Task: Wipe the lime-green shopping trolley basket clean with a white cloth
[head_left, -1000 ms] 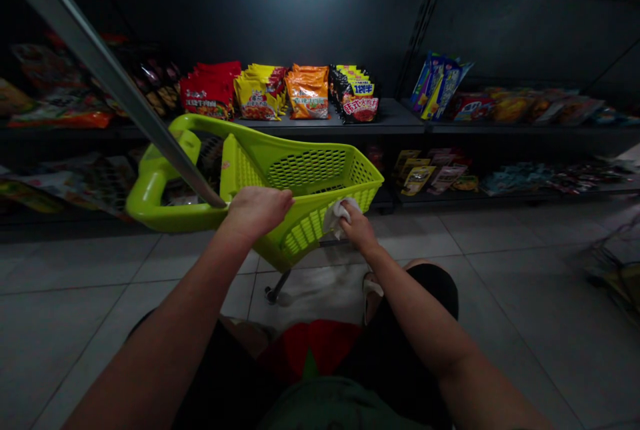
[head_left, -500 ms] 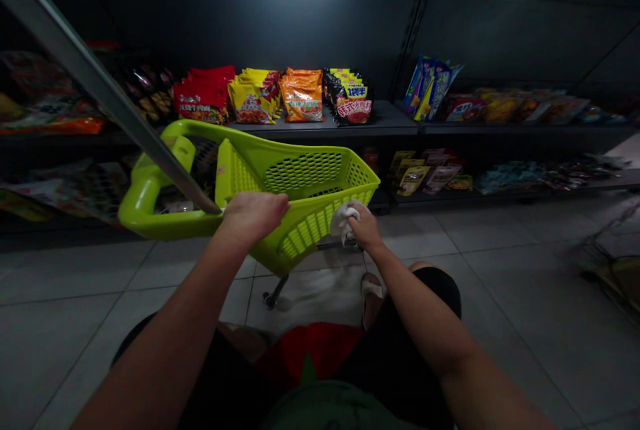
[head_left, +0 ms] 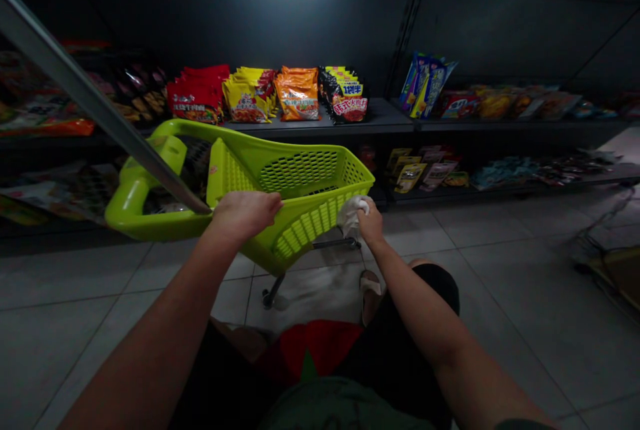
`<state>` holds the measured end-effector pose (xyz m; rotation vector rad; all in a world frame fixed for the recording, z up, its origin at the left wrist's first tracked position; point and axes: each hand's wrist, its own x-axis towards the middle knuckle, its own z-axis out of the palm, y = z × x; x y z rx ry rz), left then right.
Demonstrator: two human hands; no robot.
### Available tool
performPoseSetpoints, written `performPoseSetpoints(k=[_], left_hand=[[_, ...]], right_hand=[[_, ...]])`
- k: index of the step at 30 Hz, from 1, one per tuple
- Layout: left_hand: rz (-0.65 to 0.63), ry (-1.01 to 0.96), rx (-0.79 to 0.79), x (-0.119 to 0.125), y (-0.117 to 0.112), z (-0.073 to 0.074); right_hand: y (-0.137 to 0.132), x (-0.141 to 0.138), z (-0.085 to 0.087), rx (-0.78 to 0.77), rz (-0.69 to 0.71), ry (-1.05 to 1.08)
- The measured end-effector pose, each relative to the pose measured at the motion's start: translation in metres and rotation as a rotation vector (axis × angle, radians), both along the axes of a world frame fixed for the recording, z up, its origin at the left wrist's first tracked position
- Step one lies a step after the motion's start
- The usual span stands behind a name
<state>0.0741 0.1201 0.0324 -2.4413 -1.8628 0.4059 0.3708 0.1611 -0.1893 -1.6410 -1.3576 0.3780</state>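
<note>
While the left hand (head_left: 245, 215) grips the top rim of a lime-green wheeled shopping basket (head_left: 300, 170), the right hand (head_left: 365, 223) pinches a crumpled white wipe (head_left: 351, 214) against the basket's outer wall, near its front corner. The basket stands on floor tiles (head_left: 500, 323), its metal pull rod (head_left: 85, 97) angled upward, before a shelf (head_left: 373, 117) of instant-noodle packets (head_left: 297, 93).

The black-and-yellow instant noodle packets (head_left: 344, 93), upper centre of the frame, show Chinese print: 袋半 above 火鸡. Other packet print is too blurred to read.
</note>
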Motion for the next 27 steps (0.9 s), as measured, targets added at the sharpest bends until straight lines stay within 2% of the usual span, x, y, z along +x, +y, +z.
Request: performPoseSetpoints(k=[4, 7, 12, 16, 20, 22, 24, 25, 27], left_hand=[[-0.054, 0.047, -0.004, -0.001, 0.0, 0.001], [-0.04, 0.052, -0.012, 0.0, -0.002, 0.002], [-0.04, 0.04, 0.008, 0.0, -0.003, 0.002], [-0.076, 0.04, 0.014, 0.0, -0.001, 0.001], [-0.032, 0.03, 0.003, 0.001, 0.0, 0.0], [-0.004, 0.022, 0.005, 0.002, -0.001, 0.0], [-0.004, 0.016, 0.012, 0.004, -0.002, 0.0], [-0.013, 0.011, 0.018, 0.006, -0.002, 0.0], [-0.023, 0.004, 0.031, 0.008, -0.002, -0.001]], right_hand=[[0.004, 0.002, -0.001, -0.054, 0.058, -0.048], [0.005, 0.004, 0.001, -0.084, 0.099, -0.031], [0.011, 0.011, 0.002, -0.035, -0.046, 0.089], [0.017, 0.012, -0.001, -0.104, -0.013, 0.139], [0.009, 0.005, 0.0, -0.071, -0.005, 0.166], [-0.001, -0.009, 0.0, -0.021, 0.099, 0.107], [-0.012, -0.03, -0.001, 0.015, 0.27, 0.019], [-0.017, -0.041, -0.002, 0.007, 0.343, -0.018], [-0.026, -0.059, -0.002, -0.046, 0.404, -0.066]])
